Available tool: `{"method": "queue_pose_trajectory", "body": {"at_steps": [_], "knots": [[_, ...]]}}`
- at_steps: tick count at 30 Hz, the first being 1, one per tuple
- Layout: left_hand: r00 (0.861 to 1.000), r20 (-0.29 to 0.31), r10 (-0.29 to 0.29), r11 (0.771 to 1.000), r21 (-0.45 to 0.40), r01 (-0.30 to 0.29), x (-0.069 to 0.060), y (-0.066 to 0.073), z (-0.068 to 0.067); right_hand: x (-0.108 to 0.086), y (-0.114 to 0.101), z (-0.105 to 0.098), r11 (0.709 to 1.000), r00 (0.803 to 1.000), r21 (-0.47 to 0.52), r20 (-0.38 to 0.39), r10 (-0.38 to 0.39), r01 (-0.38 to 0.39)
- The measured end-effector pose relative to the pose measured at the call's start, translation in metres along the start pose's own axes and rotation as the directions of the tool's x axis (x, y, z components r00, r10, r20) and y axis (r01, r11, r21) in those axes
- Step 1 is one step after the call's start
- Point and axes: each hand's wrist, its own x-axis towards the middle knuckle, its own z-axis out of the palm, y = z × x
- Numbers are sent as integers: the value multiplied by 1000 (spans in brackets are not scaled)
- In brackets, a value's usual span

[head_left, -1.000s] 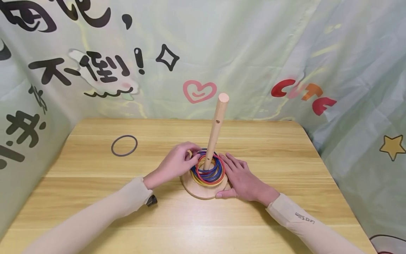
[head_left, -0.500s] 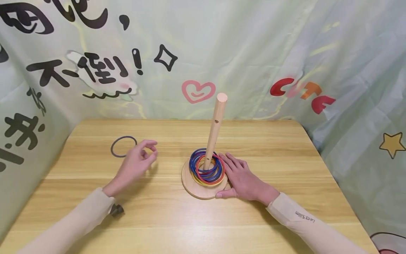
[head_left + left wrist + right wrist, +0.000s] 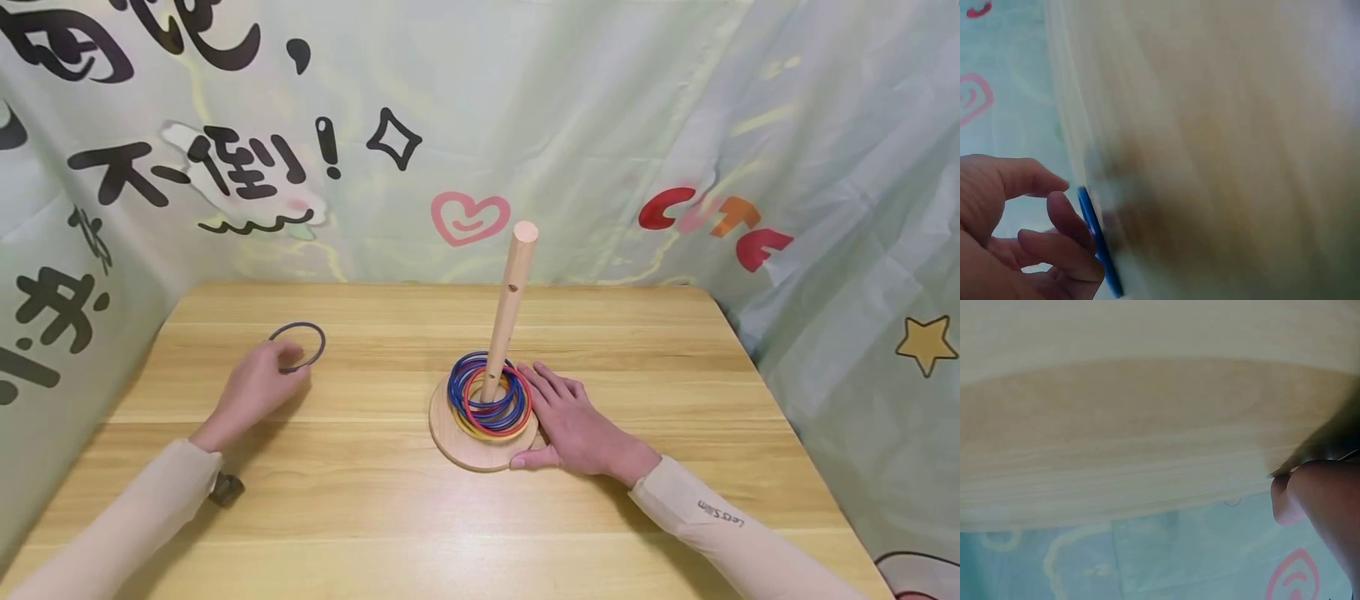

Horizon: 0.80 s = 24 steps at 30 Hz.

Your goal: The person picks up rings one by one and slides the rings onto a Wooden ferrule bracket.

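Toward the left of the head view, my left hand (image 3: 258,379) is at a dark blue ring (image 3: 322,337) lying on the table. Its fingers are bent near the ring's near-left part. In the left wrist view, the blue ring (image 3: 1099,240) shows just beyond the fingertips, not between thumb and finger. My right hand (image 3: 573,425) lies with fingers extended against the right side of a round wooden base (image 3: 457,446). From that base rises a wooden peg (image 3: 510,292). Several blue, red and yellow rings (image 3: 498,429) are heaped around the peg's foot.
The wooden table (image 3: 405,525) has rounded back corners. A printed cloth (image 3: 585,142) hangs behind it and along both sides. A small dark object (image 3: 227,489) shows beneath the left sleeve cuff.
My left hand has left the heaped rings and moved left across the table to the lone blue ring. The right hand and the peg stand have stayed put.
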Motion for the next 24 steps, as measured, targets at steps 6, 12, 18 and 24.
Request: {"method": "queue_pose_trajectory", "body": {"at_steps": [6,12,18,24], "knots": [[998,54,30,997,68,-34,7,-9,-1,0,0,1,1000,1000,1,-1,-3,3],[993,82,88,990,108,-96,6,-3,2,0,0,1,1000,1000,0,0,-3,3],[971,-18,239,952,204,-231,-2,16,-2,0,-1,-1,1000,1000,1,7,4,-4],[872,-141,469,864,276,-420,-6,38,-15,0,-1,-1,1000,1000,3,6,7,-7]]}}
